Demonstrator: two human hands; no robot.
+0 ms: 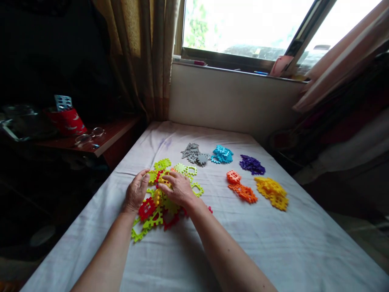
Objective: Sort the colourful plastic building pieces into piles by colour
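Note:
A mixed pile of flat plastic interlocking pieces, mostly lime green (154,219) with some red (147,208) and yellow ones, lies on the cloth-covered surface between my hands. Against the pile's left edge rests my left hand (136,192), its fingers stretched forward beside a lime piece. My right hand (179,188) reaches over the pile from the right, fingers apart and their tips on or just above a yellow piece (164,179). Whether those tips touch it, I cannot tell. Part of the pile is hidden under this hand.
Separate heaps of grey (194,154), light blue (223,154), purple (252,164), orange (243,192) and yellow pieces (272,192) lie farther right on the pale sheet (243,243). At left, a dark wooden table (117,136) holds a red container (69,122) and glasses (90,137).

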